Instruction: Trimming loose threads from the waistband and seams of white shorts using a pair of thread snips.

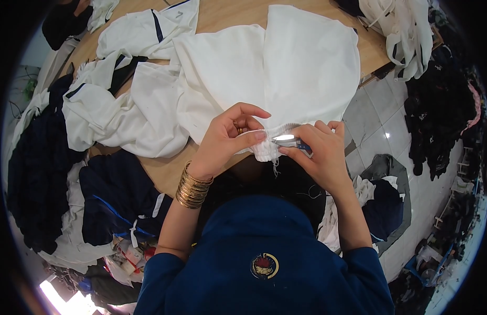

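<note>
Head view. A white garment is spread over the wooden table, its ribbed waistband drawn to the near table edge between both hands.

Left hand: forearm raised from the lower left, wrist bent inward, a stack of gold bangles seen at the wrist. Thumb and fingers are closed in a pinch on the waistband; the index finger is arched over the top of the fabric.

Right hand: forearm entered from the lower right, wrist bent toward the left. Fingers are curled together around small metal thread snips with a blue handle, thumb pressed underneath. The blade tip is laid against the waistband, just beside the left fingertips. A loose thread is seen hanging from the band's lower edge.

Surroundings: a heap of white garments with dark trim is noted on the left of the table; dark garments are piled lower left; more white pieces are noted upper right; tiled floor at right.
</note>
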Tool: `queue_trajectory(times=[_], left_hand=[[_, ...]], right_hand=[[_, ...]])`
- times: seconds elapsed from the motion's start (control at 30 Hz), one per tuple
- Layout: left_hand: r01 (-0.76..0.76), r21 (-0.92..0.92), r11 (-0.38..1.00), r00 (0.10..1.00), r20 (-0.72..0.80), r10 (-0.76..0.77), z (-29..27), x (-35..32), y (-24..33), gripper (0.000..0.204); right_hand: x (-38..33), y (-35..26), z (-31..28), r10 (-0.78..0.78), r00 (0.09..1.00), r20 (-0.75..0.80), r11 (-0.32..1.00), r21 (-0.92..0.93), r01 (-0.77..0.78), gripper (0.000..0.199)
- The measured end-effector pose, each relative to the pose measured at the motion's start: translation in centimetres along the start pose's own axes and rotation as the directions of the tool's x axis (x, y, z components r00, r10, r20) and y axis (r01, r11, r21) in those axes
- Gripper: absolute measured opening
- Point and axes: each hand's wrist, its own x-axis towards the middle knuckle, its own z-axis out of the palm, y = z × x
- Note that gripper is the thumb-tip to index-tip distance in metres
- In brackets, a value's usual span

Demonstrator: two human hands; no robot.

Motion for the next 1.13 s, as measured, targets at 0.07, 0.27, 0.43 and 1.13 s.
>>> queue_trajectory(times=[0.07, 0.27, 0.43, 1.13], left_hand=[[-0.010, 0.005, 1.000, 1.000, 0.015, 0.010, 0.04, -0.02, 0.00, 0.030], [-0.020, 0.035, 0.999, 1.000, 0.012, 0.020, 0.07, 0.04, 0.12, 0.029], [-0.020, 0.037, 0.999, 1.000, 0.006, 0.020, 0.15, 0.04, 0.11, 0.029], [-0.036, 0.093, 0.995, 0.999, 0.004, 0.036, 0.32, -0.08, 0.06, 0.030]], right_hand=[[0.01, -0.10, 0.05, -0.003, 1.000, -0.007, 1.000, 0.012, 0.003, 0.025], [0.10, -0.26, -0.30, -0.032, 0.999, -0.021, 0.998, -0.050, 0.031, 0.026], [-0.03, -0.17, -0.31, -0.026, 0.999, -0.043, 0.997, -0.078, 0.022, 0.025], [0.05, -0.65, -0.81, -0.052, 0.999, 0.014, 0.990, -0.132, 0.053, 0.024]])
